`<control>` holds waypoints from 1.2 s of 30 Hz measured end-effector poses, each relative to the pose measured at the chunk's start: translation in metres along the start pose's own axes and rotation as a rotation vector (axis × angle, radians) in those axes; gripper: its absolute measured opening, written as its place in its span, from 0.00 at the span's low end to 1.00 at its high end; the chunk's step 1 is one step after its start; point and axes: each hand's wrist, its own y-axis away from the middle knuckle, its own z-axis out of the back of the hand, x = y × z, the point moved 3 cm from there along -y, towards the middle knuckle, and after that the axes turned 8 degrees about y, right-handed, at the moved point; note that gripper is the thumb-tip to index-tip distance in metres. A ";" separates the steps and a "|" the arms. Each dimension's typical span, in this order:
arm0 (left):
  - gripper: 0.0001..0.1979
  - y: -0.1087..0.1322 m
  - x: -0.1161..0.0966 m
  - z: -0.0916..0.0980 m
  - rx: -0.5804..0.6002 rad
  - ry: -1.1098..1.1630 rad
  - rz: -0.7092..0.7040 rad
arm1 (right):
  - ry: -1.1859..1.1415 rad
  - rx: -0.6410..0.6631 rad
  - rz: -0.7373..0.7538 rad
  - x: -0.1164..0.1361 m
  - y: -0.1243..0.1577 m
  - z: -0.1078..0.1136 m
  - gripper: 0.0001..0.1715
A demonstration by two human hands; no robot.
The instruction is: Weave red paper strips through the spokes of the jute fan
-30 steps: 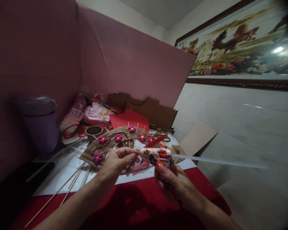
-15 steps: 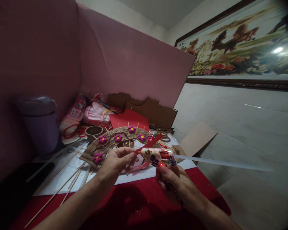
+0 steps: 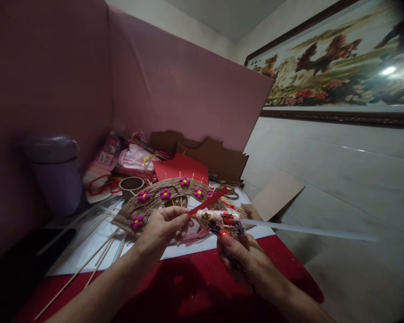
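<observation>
My left hand (image 3: 163,229) pinches the near end of a narrow red paper strip (image 3: 209,202) that slants up to the right. My right hand (image 3: 245,258) grips a flower-patterned hot glue gun (image 3: 218,220) with a small red light lit. Its nozzle points left, at the pinched end of the strip. A long pale glue stick (image 3: 309,230) juts out of the gun's back to the right. Behind both hands lies a half-round fan of wound brown twine (image 3: 155,202) with several pink flowers on it and thin sticks poking out.
White paper (image 3: 87,251) over a red cloth (image 3: 195,287) carries loose bamboo skewers (image 3: 87,264). A lilac lidded bin (image 3: 57,172) stands left, a small brown cup (image 3: 131,184), bags, red card (image 3: 180,168) and cardboard pieces (image 3: 215,157) behind. Pink board walls (image 3: 188,85) enclose the back.
The glue gun has shifted slightly left, bringing its nozzle closer to the strip's pinched end. The red strip has tilted a little higher. My left hand has hardly moved.
</observation>
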 end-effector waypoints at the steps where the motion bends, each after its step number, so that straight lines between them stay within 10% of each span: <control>1: 0.15 0.000 0.000 0.000 0.000 -0.003 -0.001 | 0.004 -0.001 0.003 0.000 0.000 0.000 0.28; 36: 0.14 -0.003 0.001 0.001 0.035 0.020 -0.014 | -0.375 -0.001 -0.101 -0.002 -0.006 -0.003 0.27</control>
